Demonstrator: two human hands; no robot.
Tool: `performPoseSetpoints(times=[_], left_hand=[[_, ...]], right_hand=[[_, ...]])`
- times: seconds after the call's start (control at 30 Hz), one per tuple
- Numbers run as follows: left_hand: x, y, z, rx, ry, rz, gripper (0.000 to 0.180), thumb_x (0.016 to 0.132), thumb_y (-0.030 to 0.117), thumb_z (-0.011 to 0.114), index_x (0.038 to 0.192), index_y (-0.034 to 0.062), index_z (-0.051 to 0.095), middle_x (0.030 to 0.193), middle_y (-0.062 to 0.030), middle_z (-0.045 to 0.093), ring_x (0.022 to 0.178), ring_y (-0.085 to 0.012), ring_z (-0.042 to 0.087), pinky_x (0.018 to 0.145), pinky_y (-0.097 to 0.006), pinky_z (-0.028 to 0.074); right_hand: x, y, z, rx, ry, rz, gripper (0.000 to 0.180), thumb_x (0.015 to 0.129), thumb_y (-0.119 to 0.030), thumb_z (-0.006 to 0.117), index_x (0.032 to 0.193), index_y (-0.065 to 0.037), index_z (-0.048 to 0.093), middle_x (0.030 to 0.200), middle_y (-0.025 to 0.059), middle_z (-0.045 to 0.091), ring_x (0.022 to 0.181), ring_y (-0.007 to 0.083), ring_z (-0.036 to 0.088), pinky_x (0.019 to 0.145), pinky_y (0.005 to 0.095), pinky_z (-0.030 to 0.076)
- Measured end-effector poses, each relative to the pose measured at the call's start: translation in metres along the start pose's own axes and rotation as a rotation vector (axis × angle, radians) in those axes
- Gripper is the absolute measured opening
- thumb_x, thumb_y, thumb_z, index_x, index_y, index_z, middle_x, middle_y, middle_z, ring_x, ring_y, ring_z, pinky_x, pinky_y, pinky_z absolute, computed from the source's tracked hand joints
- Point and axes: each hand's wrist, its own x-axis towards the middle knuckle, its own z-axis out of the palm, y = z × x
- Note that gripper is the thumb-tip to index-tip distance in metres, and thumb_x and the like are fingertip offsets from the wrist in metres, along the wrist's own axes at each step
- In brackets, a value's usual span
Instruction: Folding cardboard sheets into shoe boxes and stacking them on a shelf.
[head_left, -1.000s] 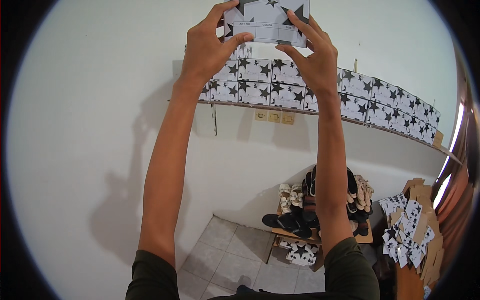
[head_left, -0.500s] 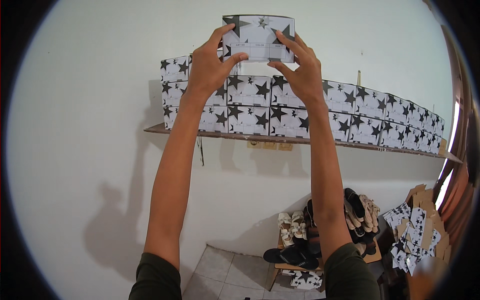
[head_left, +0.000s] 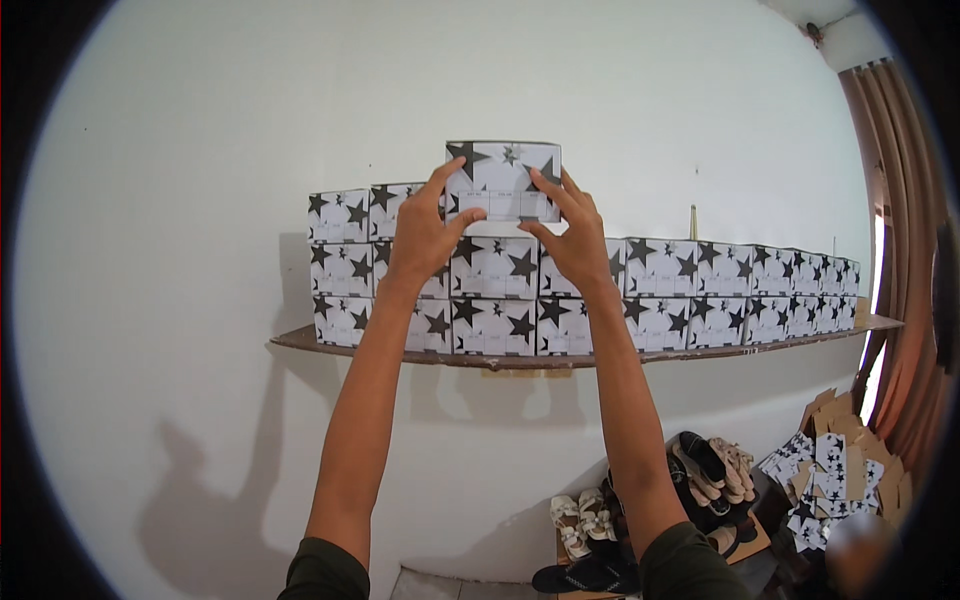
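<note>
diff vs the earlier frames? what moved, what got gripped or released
The star-print box came down from overhead to the third row of the stacked boxes on the shelf. The left hand and right hand kept their grip at its sides throughout. Stack, shelf and shoe pile unchanged.

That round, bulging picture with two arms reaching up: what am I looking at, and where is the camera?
The camera sits on a person's head, and its wide lens bends straight lines near the rim. There is no machine: the two bare arms from the lower edge are that person's own. The left hand and the right hand hold a white cardboard box printed with black stars between them, fingers on its front, at the top of a stack. Matching star-printed boxes stand in rows on a brown wooden wall shelf. Below, at the right, lie sandals and flat unfolded star-printed cartons.
</note>
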Motion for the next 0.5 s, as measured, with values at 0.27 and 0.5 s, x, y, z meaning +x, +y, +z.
performPoseSetpoints(times=[0.27,0.5], left_hand=[[-0.002,-0.019,0.000,-0.061,-0.017,-0.042,0.071,0.079,0.022,0.085,0.141,0.0088,0.053,0.114,-0.0189,0.071,0.102,-0.0251,0.068,0.089,-0.037,0.053],[-0.004,-0.026,0.002,-0.136,-0.062,-0.094,0.069,0.081,0.022,0.083,0.141,0.0066,0.052,0.115,-0.0251,0.069,0.106,-0.0377,0.068,0.092,-0.043,0.052]], right_hand=[[0.000,-0.001,0.013,-0.074,-0.020,0.021,0.074,0.075,-0.018,0.086,0.142,-0.026,0.057,0.151,0.0240,0.045,0.120,0.0350,0.055,0.100,0.0421,0.049],[-0.002,0.001,0.020,-0.130,-0.042,0.043,0.076,0.075,-0.018,0.086,0.144,-0.027,0.055,0.151,0.0247,0.044,0.122,0.0362,0.054,0.101,0.0431,0.048]])
